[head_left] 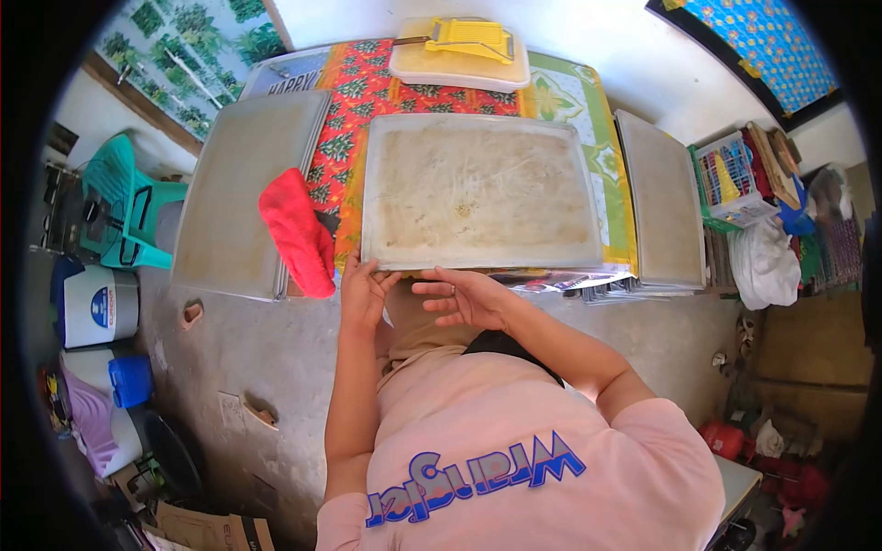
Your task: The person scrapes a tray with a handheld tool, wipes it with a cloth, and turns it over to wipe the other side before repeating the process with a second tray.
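Note:
A large flat baking tray (478,188), worn and stained on its surface, lies in front of me on the table. My left hand (366,292) is at its near left corner, fingers apart, the fingertips at the rim; whether they touch it I cannot tell. Just below the near edge, my right hand (459,298) is held with spread fingers and nothing in it. A red cloth (299,234) hangs over the near right corner of a stack of similar trays (243,184) on the left.
More stacked trays (666,197) stand at the right. Behind the middle tray, a yellow slicer-like tool (469,39) rests on a lidded white container (459,69). A green plastic chair (138,207) and a cooler (99,303) are at the left; a crate (730,179) is at the right.

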Demonstrator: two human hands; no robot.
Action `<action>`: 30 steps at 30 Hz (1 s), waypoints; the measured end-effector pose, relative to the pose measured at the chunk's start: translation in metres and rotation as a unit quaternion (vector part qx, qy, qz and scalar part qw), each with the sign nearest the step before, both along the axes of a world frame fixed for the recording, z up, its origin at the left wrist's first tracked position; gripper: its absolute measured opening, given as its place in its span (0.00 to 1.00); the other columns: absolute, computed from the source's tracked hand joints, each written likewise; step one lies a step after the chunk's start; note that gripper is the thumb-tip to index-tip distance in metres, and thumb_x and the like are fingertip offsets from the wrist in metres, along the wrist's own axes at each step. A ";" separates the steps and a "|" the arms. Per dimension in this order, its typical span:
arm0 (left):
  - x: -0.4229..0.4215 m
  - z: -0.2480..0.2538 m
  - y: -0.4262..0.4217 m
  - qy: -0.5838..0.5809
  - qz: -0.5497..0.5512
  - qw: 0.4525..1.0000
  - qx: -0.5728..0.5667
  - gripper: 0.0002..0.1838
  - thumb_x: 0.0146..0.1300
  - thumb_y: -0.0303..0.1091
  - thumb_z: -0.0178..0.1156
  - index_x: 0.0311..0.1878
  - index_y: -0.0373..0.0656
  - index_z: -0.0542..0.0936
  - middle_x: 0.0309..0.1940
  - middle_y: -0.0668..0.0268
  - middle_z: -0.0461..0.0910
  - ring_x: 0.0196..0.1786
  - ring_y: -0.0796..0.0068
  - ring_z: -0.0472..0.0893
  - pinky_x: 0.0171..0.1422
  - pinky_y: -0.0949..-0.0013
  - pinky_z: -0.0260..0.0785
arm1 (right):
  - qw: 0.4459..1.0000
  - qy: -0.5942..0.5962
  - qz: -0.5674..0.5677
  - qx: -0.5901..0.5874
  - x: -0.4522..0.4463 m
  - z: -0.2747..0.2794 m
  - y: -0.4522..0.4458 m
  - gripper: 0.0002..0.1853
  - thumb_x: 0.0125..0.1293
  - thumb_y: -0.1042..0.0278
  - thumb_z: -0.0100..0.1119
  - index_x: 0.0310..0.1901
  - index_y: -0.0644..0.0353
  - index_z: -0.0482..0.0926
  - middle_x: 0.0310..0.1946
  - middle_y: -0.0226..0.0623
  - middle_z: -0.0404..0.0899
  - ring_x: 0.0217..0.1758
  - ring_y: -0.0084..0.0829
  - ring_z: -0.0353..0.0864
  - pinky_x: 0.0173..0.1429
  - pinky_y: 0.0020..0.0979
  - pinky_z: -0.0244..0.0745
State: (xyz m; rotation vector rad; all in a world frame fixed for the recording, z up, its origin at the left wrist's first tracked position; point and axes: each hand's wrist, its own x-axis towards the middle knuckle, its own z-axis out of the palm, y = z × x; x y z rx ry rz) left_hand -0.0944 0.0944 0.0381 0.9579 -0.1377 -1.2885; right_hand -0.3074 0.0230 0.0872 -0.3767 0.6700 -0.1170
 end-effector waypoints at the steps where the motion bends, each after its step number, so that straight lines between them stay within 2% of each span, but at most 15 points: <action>1: 0.003 -0.009 -0.001 -0.006 0.009 1.000 0.013 0.22 0.71 0.25 0.46 0.68 0.44 0.62 0.57 0.56 0.76 0.52 0.58 0.83 0.46 0.57 0.85 | 1.000 0.000 0.014 -0.015 0.004 0.004 0.000 0.22 0.76 0.54 0.52 0.66 0.53 0.68 0.59 0.31 0.77 0.48 0.26 0.82 0.47 0.34 0.83; 4: 0.005 -0.013 -0.003 -0.032 0.017 0.998 0.043 0.22 0.71 0.24 0.46 0.67 0.44 0.63 0.56 0.56 0.77 0.49 0.60 0.84 0.44 0.60 0.85 | 0.989 0.038 -0.016 -0.145 0.007 0.029 -0.001 0.20 0.74 0.57 0.55 0.63 0.55 0.72 0.57 0.33 0.78 0.46 0.26 0.83 0.46 0.31 0.82; 7: 0.005 -0.014 -0.005 -0.048 0.013 0.998 0.043 0.22 0.71 0.25 0.47 0.67 0.45 0.63 0.55 0.57 0.77 0.49 0.61 0.85 0.43 0.61 0.85 | 0.952 0.079 0.006 -0.294 -0.004 0.000 -0.021 0.19 0.71 0.56 0.61 0.58 0.57 0.78 0.56 0.36 0.78 0.46 0.24 0.82 0.46 0.29 0.81; 10: 0.004 -0.013 -0.002 -0.044 0.008 0.999 0.025 0.23 0.70 0.27 0.50 0.67 0.48 0.64 0.56 0.59 0.78 0.48 0.62 0.85 0.44 0.60 0.84 | 0.913 0.140 0.085 -0.373 0.003 -0.007 -0.037 0.21 0.65 0.52 0.67 0.53 0.57 0.82 0.58 0.45 0.76 0.55 0.33 0.79 0.54 0.37 0.78; 11: 0.004 -0.016 -0.002 -0.043 0.007 0.999 0.021 0.23 0.70 0.27 0.50 0.67 0.49 0.64 0.56 0.60 0.77 0.48 0.62 0.84 0.45 0.59 0.84 | 0.835 0.137 0.093 -0.525 0.012 -0.002 -0.036 0.23 0.63 0.51 0.68 0.54 0.56 0.81 0.59 0.47 0.75 0.58 0.37 0.77 0.57 0.39 0.76; 13: 0.001 -0.013 0.001 -0.047 0.011 0.999 0.010 0.23 0.71 0.28 0.51 0.68 0.49 0.64 0.59 0.60 0.75 0.53 0.66 0.82 0.49 0.62 0.82 | 0.611 0.115 0.093 -0.778 0.039 0.012 -0.026 0.28 0.59 0.49 0.70 0.58 0.55 0.79 0.60 0.53 0.73 0.63 0.46 0.74 0.63 0.45 0.71; 15: 0.006 -0.031 0.002 -0.061 -0.003 0.997 -0.046 0.24 0.71 0.28 0.51 0.69 0.47 0.64 0.61 0.61 0.74 0.55 0.68 0.80 0.50 0.64 0.80 | 0.586 0.105 0.100 -0.797 0.072 0.005 -0.019 0.32 0.56 0.49 0.71 0.61 0.53 0.76 0.61 0.56 0.71 0.66 0.53 0.69 0.66 0.48 0.67; 17: 0.008 -0.034 0.006 -0.170 -0.033 0.981 -0.089 0.24 0.71 0.29 0.52 0.69 0.43 0.64 0.61 0.63 0.72 0.58 0.71 0.78 0.52 0.65 0.78 | 0.553 0.102 0.142 -0.814 0.101 0.006 -0.009 0.35 0.55 0.50 0.69 0.65 0.51 0.71 0.61 0.54 0.72 0.65 0.54 0.70 0.65 0.50 0.68; 18: 0.010 -0.045 0.010 -0.291 -0.022 0.953 -0.084 0.24 0.71 0.30 0.52 0.69 0.43 0.64 0.61 0.63 0.73 0.57 0.71 0.78 0.52 0.65 0.78 | 0.544 0.109 0.161 -0.816 0.114 0.007 -0.003 0.34 0.57 0.51 0.68 0.64 0.52 0.72 0.61 0.53 0.72 0.64 0.53 0.71 0.64 0.49 0.69; 20: 0.012 -0.090 0.023 -0.518 -0.001 0.853 -0.066 0.24 0.71 0.32 0.53 0.69 0.44 0.65 0.59 0.64 0.74 0.55 0.71 0.79 0.52 0.64 0.79 | 0.525 0.124 0.198 -0.819 0.138 0.005 0.013 0.31 0.60 0.53 0.65 0.64 0.53 0.73 0.59 0.49 0.74 0.62 0.50 0.74 0.63 0.48 0.70; 21: 0.015 -0.086 0.022 -0.493 -0.015 0.869 -0.038 0.25 0.71 0.33 0.53 0.69 0.44 0.65 0.58 0.64 0.75 0.53 0.70 0.80 0.52 0.63 0.78 | 0.460 0.163 0.165 -0.857 0.150 -0.001 0.017 0.23 0.61 0.59 0.60 0.58 0.55 0.76 0.55 0.44 0.77 0.60 0.44 0.75 0.59 0.47 0.72; 22: 0.018 -0.081 0.022 -0.466 -0.028 0.884 -0.009 0.25 0.71 0.35 0.54 0.69 0.45 0.65 0.57 0.65 0.75 0.52 0.70 0.81 0.52 0.63 0.78 | 0.440 0.195 0.153 -0.863 0.163 -0.007 0.013 0.21 0.61 0.61 0.59 0.56 0.56 0.77 0.54 0.43 0.77 0.59 0.43 0.75 0.59 0.46 0.71; 23: 0.018 -0.055 0.018 -0.294 -0.066 0.953 0.035 0.26 0.70 0.36 0.54 0.70 0.47 0.65 0.56 0.65 0.76 0.50 0.70 0.81 0.52 0.62 0.78 | 0.421 0.229 0.139 -0.867 0.177 -0.016 0.003 0.19 0.61 0.62 0.57 0.54 0.56 0.78 0.52 0.42 0.78 0.58 0.42 0.76 0.59 0.45 0.71; 25: 0.017 -0.036 0.009 -0.125 -0.104 0.983 0.082 0.27 0.70 0.39 0.55 0.70 0.49 0.64 0.54 0.65 0.77 0.47 0.70 0.82 0.51 0.62 0.78 | 0.388 0.282 0.112 -0.870 0.199 -0.036 -0.016 0.16 0.61 0.64 0.56 0.50 0.56 0.80 0.50 0.41 0.79 0.57 0.40 0.76 0.60 0.44 0.70; 30: 0.010 -0.015 0.011 -0.171 -0.110 0.976 0.081 0.27 0.69 0.42 0.55 0.70 0.52 0.64 0.53 0.67 0.78 0.46 0.69 0.82 0.47 0.63 0.77 | 0.280 0.301 0.056 -0.910 0.229 -0.070 -0.046 0.18 0.56 0.65 0.61 0.49 0.58 0.79 0.48 0.41 0.79 0.55 0.43 0.76 0.57 0.43 0.72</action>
